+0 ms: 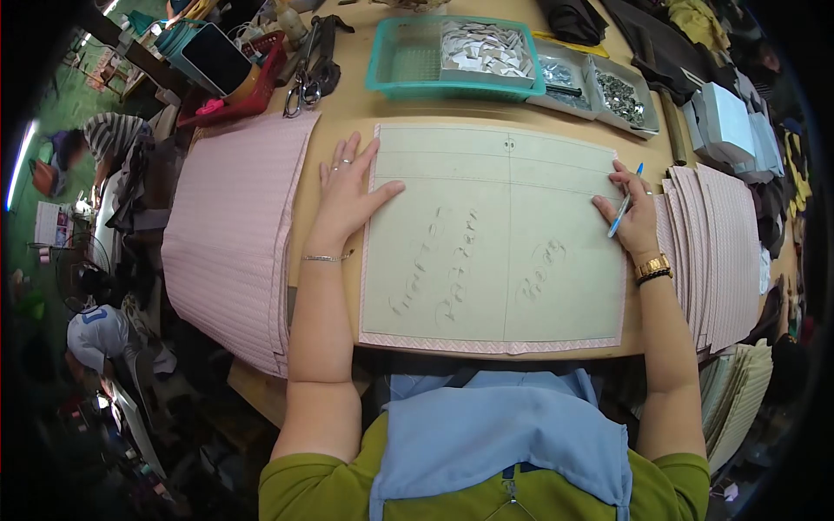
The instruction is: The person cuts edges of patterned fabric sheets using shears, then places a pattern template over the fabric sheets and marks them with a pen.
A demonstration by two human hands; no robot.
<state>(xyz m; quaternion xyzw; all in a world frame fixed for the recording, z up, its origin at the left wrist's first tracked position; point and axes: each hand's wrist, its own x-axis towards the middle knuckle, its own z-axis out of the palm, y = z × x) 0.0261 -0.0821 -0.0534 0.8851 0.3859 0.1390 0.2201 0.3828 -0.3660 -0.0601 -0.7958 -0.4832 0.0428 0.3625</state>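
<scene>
A pale green card pattern [556, 208] with handwriting and ruled lines lies flat on a pink patterned fabric piece [486, 346], whose edge shows around it. My left hand [354, 187] rests at the card's upper left edge, fingers apart, thumb on the card. At the upper right edge my right hand [637, 217] holds a blue pen [620, 214] between its fingers while the fingertips and thumb touch the card. The pen points down toward me, its tip just beside the card's edge.
Pink fabric stacks stand left [230, 230] and right [725, 252]. Behind are scissors [303, 94], a red basket [276, 65], a teal basket [375, 78] with a box of white pieces [486, 50], and a tray of metal parts [620, 95]. Other people work at far left.
</scene>
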